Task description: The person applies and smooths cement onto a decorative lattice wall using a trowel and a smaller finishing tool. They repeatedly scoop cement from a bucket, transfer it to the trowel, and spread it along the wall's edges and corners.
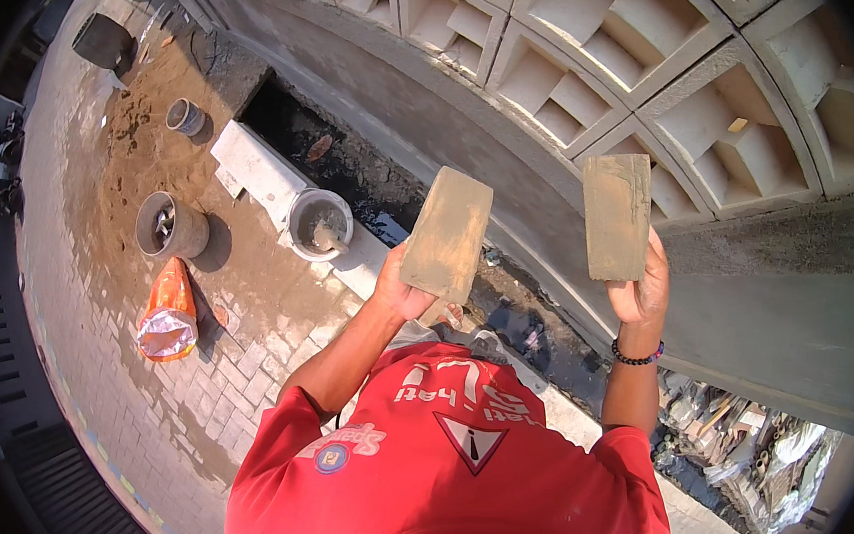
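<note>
Head view: gripping a grey-brown block (447,230) near mid-frame with the fingers of the left hand (400,293), clasping a second block (615,217) at upper right with those of the right hand (653,290); partly hidden in both grasps. Judging by the raised pose, probably at a step of holding both up, well apart, near the openwork wall (400,104). Next, likely calling for a firm, balanced hold, clear of the wall.

Orange sack (173,292) on paving (237,393), dark open drain (359,176), cluttered heap (749,448)
</note>
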{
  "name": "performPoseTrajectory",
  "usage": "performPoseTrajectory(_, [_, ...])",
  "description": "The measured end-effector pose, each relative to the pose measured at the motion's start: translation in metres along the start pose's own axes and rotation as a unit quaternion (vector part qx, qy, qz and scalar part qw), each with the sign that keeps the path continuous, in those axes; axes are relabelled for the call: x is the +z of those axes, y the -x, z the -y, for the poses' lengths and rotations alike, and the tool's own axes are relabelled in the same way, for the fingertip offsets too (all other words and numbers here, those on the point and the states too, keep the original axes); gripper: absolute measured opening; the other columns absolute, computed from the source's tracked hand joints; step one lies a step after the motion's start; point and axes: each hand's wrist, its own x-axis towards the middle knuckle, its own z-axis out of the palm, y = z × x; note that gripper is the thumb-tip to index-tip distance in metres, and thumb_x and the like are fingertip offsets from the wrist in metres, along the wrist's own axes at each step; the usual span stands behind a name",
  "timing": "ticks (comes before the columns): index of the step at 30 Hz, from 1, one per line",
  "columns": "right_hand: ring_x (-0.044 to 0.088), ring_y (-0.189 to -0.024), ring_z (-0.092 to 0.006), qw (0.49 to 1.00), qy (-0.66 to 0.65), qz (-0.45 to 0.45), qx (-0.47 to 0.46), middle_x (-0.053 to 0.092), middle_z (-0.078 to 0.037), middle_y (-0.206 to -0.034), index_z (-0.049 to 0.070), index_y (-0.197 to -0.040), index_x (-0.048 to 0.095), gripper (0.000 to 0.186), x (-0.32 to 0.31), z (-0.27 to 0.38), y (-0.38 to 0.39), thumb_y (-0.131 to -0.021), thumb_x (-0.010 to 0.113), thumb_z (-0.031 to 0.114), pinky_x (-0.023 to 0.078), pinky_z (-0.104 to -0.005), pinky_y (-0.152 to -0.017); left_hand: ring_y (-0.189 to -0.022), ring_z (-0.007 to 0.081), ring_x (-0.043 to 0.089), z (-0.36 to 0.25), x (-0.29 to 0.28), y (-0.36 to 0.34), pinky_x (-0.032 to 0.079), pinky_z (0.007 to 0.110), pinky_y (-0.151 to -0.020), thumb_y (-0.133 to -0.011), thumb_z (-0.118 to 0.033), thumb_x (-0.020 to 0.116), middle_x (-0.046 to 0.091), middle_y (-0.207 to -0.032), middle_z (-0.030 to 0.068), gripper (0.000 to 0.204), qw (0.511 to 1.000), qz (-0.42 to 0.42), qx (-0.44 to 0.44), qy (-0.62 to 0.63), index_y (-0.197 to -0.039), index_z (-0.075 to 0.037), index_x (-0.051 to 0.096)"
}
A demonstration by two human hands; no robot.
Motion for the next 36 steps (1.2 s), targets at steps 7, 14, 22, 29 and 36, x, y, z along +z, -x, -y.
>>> performPoseTrajectory(7, [0.061, -0.100, -0.0208, 0.973, -0.008, -0.112, 0.201, 0.058, -0.014, -0.119, -0.007, -0.131, 0.041, 0.043, -0.037, -0.152, -0.027, -0.089, 0.045, 0.001, 0.052, -0.0317, -0.083, -0.094, 0.0200, 0.063, -0.052, -0.090, 0.065, 0.052, 0.038, -0.081, -0.094, -0.021, 0.044, 0.061, -0.111, 0.0093, 0.029, 0.980, -0.151, 0.131, -0.024, -0.115, -0.005, 0.055])
performPoseTrajectory(14, [0.062, -0.068, -0.0164, 0.884, 0.172, -0.251, 0.353, 0.064, -0.008, -0.086, 0.000, -0.116, 0.056, 0.032, -0.161, -0.297, 0.034, -0.086, 0.045, 0.004, 0.052, -0.0285, -0.057, -0.073, 0.0150, 0.061, -0.143, -0.275, 0.170, 0.046, 0.029, -0.054, -0.093, -0.021, 0.042, 0.065, -0.089, 0.0036, 0.022, 0.895, -0.420, 0.131, -0.066, -0.100, -0.011, 0.060])
performPoseTrajectory(22, [0.050, -0.054, -0.0180, 0.791, 0.189, -0.477, 0.334, 0.058, -0.006, -0.078, 0.008, -0.097, 0.062, 0.020, -0.151, -0.373, 0.126, -0.081, 0.051, 0.011, 0.041, -0.0324, -0.046, -0.046, 0.0124, 0.042, -0.273, -0.437, 0.263, 0.036, 0.033, -0.043, -0.092, -0.020, 0.042, 0.043, -0.055, -0.0006, 0.018, 0.809, -0.558, 0.044, -0.176, -0.080, -0.014, 0.055])
performPoseTrajectory(29, [0.041, -0.042, -0.0144, 0.781, 0.130, -0.484, 0.373, 0.053, -0.005, -0.065, 0.005, -0.105, 0.062, 0.026, -0.064, -0.463, 0.152, -0.085, 0.045, 0.009, 0.033, -0.0262, -0.038, -0.037, 0.0161, 0.037, -0.371, -0.441, 0.286, 0.035, 0.036, -0.034, -0.089, -0.022, 0.054, 0.040, -0.049, 0.0033, 0.024, 0.773, -0.587, 0.111, -0.212, -0.069, -0.008, 0.050])
performPoseTrajectory(36, [0.048, -0.050, -0.0189, 0.793, 0.128, -0.508, 0.310, 0.054, -0.003, -0.072, 0.009, -0.086, 0.060, 0.009, -0.031, -0.522, 0.171, -0.082, 0.052, 0.006, 0.046, -0.0393, -0.048, -0.069, 0.0190, 0.052, -0.412, -0.492, 0.296, 0.045, 0.037, -0.054, -0.091, -0.024, 0.048, 0.056, -0.082, 0.0046, 0.017, 0.776, -0.576, 0.011, -0.257, -0.097, -0.014, 0.060])
